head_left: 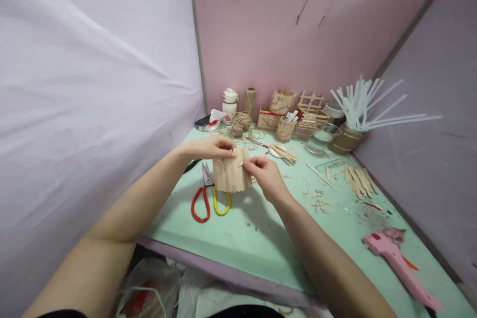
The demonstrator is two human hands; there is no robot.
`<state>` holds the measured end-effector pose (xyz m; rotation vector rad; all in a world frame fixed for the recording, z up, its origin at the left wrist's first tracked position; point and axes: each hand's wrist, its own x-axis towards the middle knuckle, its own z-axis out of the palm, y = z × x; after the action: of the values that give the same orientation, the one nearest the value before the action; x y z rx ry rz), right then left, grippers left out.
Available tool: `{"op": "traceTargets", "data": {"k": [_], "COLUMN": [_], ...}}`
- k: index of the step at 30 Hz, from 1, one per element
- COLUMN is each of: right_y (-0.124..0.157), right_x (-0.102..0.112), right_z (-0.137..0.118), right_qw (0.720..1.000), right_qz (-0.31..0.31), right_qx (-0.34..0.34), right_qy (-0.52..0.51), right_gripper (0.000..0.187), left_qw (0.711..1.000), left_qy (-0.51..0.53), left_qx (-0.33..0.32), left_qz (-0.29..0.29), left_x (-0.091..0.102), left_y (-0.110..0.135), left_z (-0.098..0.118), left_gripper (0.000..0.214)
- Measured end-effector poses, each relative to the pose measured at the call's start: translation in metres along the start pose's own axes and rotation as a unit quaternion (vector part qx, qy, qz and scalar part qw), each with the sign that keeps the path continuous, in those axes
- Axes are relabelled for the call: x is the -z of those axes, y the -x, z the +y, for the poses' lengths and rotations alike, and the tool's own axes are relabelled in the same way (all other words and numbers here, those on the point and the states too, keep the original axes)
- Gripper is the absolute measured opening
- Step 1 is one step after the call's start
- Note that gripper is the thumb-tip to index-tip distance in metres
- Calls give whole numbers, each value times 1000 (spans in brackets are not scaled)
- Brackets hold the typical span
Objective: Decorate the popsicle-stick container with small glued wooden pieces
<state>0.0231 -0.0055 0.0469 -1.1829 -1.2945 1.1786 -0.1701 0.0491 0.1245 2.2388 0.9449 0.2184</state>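
Note:
A round holder made of upright craft sticks (230,178) stands over the table, its scalloped lower edge toward me. My left hand (214,148) grips its top rim at the left, fingers curled over the edge. At the holder's right side, my right hand (267,177) pinches a small pale wooden piece (240,163) against the sticks. The piece is partly covered by the fingertips. Close by on the left lie scissors (207,194) with one red and one yellow handle, their blades slightly apart.
A pink glue gun (400,263) lies at the front right. Loose craft sticks (360,181) and small wood scraps (319,203) are on the right. Along the back stand twine (242,123), a pen cup (286,129), a water bowl (320,139) and white glue sticks (359,109).

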Motion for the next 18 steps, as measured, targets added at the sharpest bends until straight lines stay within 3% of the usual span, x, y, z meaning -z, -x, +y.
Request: {"op": "traceTargets", "data": {"k": [18], "right_y": [-2], "right_x": [0], "right_z": [-5], "right_qw": [1000], "right_qz": [0], "right_qx": [-13], "right_qy": [8], "right_gripper": [24], "left_qw": [1000], "left_qy": [16], "left_qx": [17], "left_qz": [10], "left_x": [-1], "left_y": [-2], "left_z": [-5], "left_gripper": [33]}}
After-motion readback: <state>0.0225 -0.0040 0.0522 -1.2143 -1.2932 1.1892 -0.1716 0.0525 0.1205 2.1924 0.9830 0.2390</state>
